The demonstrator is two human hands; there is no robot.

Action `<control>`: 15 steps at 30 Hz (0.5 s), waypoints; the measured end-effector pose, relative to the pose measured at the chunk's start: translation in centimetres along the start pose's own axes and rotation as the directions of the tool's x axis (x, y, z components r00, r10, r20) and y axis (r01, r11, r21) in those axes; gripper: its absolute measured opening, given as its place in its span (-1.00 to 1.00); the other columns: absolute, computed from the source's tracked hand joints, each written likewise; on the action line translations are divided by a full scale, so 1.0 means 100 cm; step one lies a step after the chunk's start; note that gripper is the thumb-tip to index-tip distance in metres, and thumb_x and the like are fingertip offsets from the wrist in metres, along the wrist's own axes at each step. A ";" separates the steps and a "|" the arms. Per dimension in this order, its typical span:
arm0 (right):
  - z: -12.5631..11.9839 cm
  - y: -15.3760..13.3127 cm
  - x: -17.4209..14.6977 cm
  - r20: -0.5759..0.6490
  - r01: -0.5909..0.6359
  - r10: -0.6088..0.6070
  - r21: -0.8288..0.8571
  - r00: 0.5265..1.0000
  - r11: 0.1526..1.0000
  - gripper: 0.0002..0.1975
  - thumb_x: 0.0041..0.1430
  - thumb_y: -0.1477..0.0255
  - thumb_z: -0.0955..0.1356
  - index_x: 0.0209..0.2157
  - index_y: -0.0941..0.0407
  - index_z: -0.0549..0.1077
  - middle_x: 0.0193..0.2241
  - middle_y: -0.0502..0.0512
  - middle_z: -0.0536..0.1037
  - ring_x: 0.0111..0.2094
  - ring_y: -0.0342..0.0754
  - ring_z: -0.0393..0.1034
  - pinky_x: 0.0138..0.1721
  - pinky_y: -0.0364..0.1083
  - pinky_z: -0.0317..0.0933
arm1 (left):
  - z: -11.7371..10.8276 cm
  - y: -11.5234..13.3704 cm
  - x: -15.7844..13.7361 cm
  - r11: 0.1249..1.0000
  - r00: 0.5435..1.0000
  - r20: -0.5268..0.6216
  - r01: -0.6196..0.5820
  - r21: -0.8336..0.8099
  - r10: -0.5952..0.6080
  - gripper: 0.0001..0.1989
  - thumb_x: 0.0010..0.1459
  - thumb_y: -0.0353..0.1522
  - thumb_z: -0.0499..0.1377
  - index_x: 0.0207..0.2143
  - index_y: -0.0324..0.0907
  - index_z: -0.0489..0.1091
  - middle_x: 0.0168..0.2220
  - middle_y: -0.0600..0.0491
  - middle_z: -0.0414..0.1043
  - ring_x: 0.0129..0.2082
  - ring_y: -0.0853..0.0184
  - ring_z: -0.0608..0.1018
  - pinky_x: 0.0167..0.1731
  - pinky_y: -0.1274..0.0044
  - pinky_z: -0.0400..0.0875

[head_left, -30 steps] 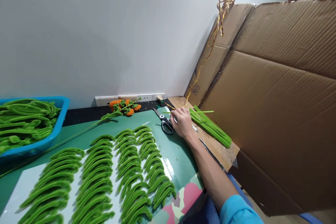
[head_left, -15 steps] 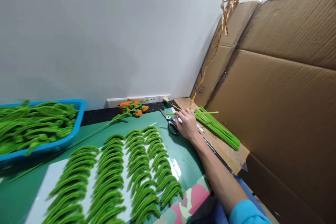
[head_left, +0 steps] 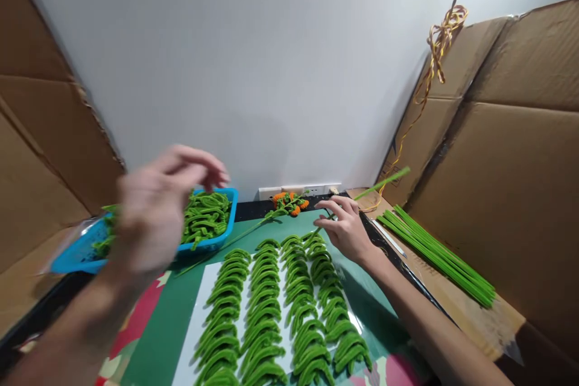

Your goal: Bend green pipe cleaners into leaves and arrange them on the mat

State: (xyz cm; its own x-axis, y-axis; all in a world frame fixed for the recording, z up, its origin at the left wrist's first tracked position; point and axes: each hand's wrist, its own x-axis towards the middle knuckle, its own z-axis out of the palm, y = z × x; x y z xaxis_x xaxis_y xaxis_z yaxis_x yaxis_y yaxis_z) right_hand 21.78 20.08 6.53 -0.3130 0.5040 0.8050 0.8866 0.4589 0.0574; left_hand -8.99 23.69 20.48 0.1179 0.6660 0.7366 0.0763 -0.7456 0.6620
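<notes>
My right hand [head_left: 346, 230] pinches a thin, straight green stem [head_left: 382, 183], which slants from lower left to upper right over the far end of the mat. My left hand [head_left: 156, 205] is raised in front of the blue basket [head_left: 234, 211], smeared by motion with fingers bent; whether it holds anything I cannot make out. Curved fuzzy green leaf pieces [head_left: 262, 313] lie in several columns on a white sheet [head_left: 192, 319] between my hands. More fuzzy green pieces [head_left: 205, 217] fill the basket, partly hidden by my left hand.
An orange flower sprig [head_left: 292, 202] with a long stem lies at the back. A bundle of green stems [head_left: 438, 256] rests on cardboard at right, beside a white-and-silver tool [head_left: 389, 238]. Cardboard walls [head_left: 520, 193] flank both sides; a twisted cord [head_left: 446, 42] hangs at right.
My view has turned left. My left hand has come into sight, raised. My right hand has brought the green stem nearer the leaf columns and tilted it; the scissors are now hidden.
</notes>
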 end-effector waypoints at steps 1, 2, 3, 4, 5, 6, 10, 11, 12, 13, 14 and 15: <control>-0.002 -0.009 0.015 0.014 0.030 -0.032 0.074 0.999 0.997 -0.73 0.37 0.59 0.41 -0.26 -0.05 0.72 0.07 0.07 0.65 0.17 0.12 0.36 0.17 0.13 0.19 | 0.003 -0.003 -0.001 0.998 0.992 0.118 0.052 0.021 -0.054 -0.74 0.42 -0.26 0.18 -0.16 -0.24 0.60 -0.21 -0.01 0.61 -0.21 0.29 0.58 -0.16 0.45 0.46; -0.006 -0.018 0.031 0.027 0.076 -0.081 0.162 0.996 0.984 -0.72 0.35 0.61 0.41 -0.29 -0.04 0.72 0.09 0.08 0.64 0.19 0.12 0.35 0.18 0.13 0.22 | 0.007 -0.006 -0.002 0.988 0.946 0.287 0.136 0.067 -0.149 -0.74 0.41 -0.25 0.19 -0.15 -0.22 0.62 -0.20 -0.01 0.63 -0.20 0.27 0.58 -0.15 0.45 0.44; -0.010 -0.027 0.047 0.050 0.110 -0.126 0.253 0.991 0.961 -0.70 0.33 0.65 0.40 -0.30 -0.02 0.71 0.09 0.09 0.64 0.20 0.11 0.35 0.20 0.14 0.24 | 0.011 -0.010 -0.003 0.977 0.914 0.345 0.207 0.061 -0.215 -0.70 0.41 -0.20 0.17 -0.12 -0.20 0.61 -0.18 -0.01 0.64 -0.18 0.24 0.59 -0.13 0.43 0.45; -0.015 -0.036 0.062 0.074 0.139 -0.175 0.341 0.982 0.930 -0.66 0.30 0.70 0.39 -0.32 -0.01 0.71 0.08 0.09 0.64 0.20 0.09 0.37 0.20 0.13 0.27 | 0.015 -0.014 -0.006 0.963 0.891 0.372 0.266 0.038 -0.261 -0.64 0.42 -0.13 0.14 -0.12 -0.19 0.61 -0.21 -0.02 0.65 -0.18 0.21 0.59 -0.14 0.42 0.45; -0.020 -0.044 0.076 0.112 0.170 -0.241 0.434 0.964 0.885 -0.63 0.25 0.75 0.37 -0.34 0.01 0.70 0.03 0.08 0.66 0.16 0.05 0.40 0.19 0.10 0.31 | 0.017 -0.017 -0.008 0.938 0.839 0.438 0.346 0.032 -0.324 -0.56 0.43 -0.05 0.10 -0.09 -0.18 0.62 -0.19 -0.04 0.66 -0.17 0.18 0.61 -0.13 0.40 0.45; -0.025 -0.053 0.089 0.146 0.192 -0.305 0.514 0.941 0.836 -0.61 0.21 0.79 0.35 -0.39 0.03 0.69 -0.05 0.06 0.68 0.12 0.02 0.44 0.18 0.06 0.33 | 0.019 -0.020 -0.010 0.901 0.778 0.496 0.434 0.019 -0.385 -0.48 0.42 0.03 0.08 -0.11 -0.19 0.63 -0.21 -0.06 0.67 -0.18 0.16 0.63 -0.16 0.40 0.46; -0.037 -0.084 0.119 0.203 0.233 -0.477 0.672 0.855 0.703 -0.62 0.16 0.82 0.34 -0.44 0.10 0.67 -0.14 0.07 0.69 0.08 -0.04 0.48 0.26 0.01 0.30 | 0.017 -0.024 -0.017 0.735 0.642 0.542 0.675 -0.065 -0.542 -0.44 0.36 0.09 0.14 -0.10 -0.20 0.64 -0.15 -0.11 0.69 -0.14 0.13 0.65 -0.06 0.38 0.49; -0.038 -0.089 0.122 0.214 0.227 -0.494 0.691 0.843 0.686 -0.62 0.17 0.82 0.33 -0.42 0.10 0.68 -0.12 0.08 0.69 0.06 -0.05 0.49 0.25 0.00 0.31 | 0.016 -0.023 -0.018 0.701 0.634 0.530 0.706 -0.098 -0.564 -0.49 0.35 0.05 0.19 -0.04 -0.19 0.62 -0.11 -0.10 0.68 -0.15 0.15 0.65 -0.06 0.39 0.49; -0.039 -0.094 0.123 0.227 0.215 -0.510 0.714 0.829 0.666 -0.61 0.17 0.82 0.33 -0.41 0.10 0.68 -0.11 0.08 0.69 0.04 -0.06 0.49 0.23 -0.02 0.33 | 0.015 -0.021 -0.018 0.675 0.638 0.511 0.724 -0.143 -0.576 -0.54 0.33 0.00 0.25 0.02 -0.17 0.60 -0.08 -0.09 0.68 -0.15 0.18 0.64 -0.07 0.42 0.50; -0.039 -0.096 0.122 0.244 0.194 -0.526 0.740 0.815 0.645 -0.60 0.17 0.82 0.32 -0.38 0.11 0.69 -0.10 0.08 0.69 0.02 -0.07 0.50 0.19 -0.04 0.35 | 0.014 -0.020 -0.018 0.658 0.655 0.484 0.727 -0.196 -0.580 -0.56 0.32 -0.06 0.30 0.07 -0.15 0.56 -0.07 -0.07 0.67 -0.16 0.22 0.64 -0.09 0.45 0.50; -0.039 -0.098 0.121 0.261 0.168 -0.543 0.769 0.798 0.616 -0.59 0.17 0.83 0.31 -0.36 0.11 0.70 -0.10 0.08 0.69 0.00 -0.08 0.51 0.14 -0.06 0.37 | 0.014 -0.019 -0.018 0.655 0.688 0.443 0.712 -0.254 -0.575 -0.57 0.30 -0.13 0.34 0.11 -0.14 0.53 -0.09 -0.04 0.66 -0.18 0.26 0.63 -0.12 0.49 0.49; -0.040 -0.098 0.119 0.277 0.135 -0.562 0.801 0.780 0.583 -0.58 0.17 0.83 0.30 -0.35 0.12 0.71 -0.10 0.08 0.69 -0.02 -0.08 0.52 0.11 -0.08 0.38 | 0.014 -0.019 -0.018 0.665 0.728 0.391 0.680 -0.310 -0.562 -0.58 0.29 -0.18 0.36 0.13 -0.15 0.50 -0.15 0.00 0.65 -0.21 0.30 0.62 -0.14 0.53 0.48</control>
State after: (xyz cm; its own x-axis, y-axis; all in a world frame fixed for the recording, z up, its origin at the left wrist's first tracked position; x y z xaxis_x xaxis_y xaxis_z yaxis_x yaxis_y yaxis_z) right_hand 10.76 18.68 17.91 -0.8364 0.3377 0.4317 0.2014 0.9219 -0.3309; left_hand -7.95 23.88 17.70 0.4305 0.8959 0.1100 -0.1765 -0.0359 0.9836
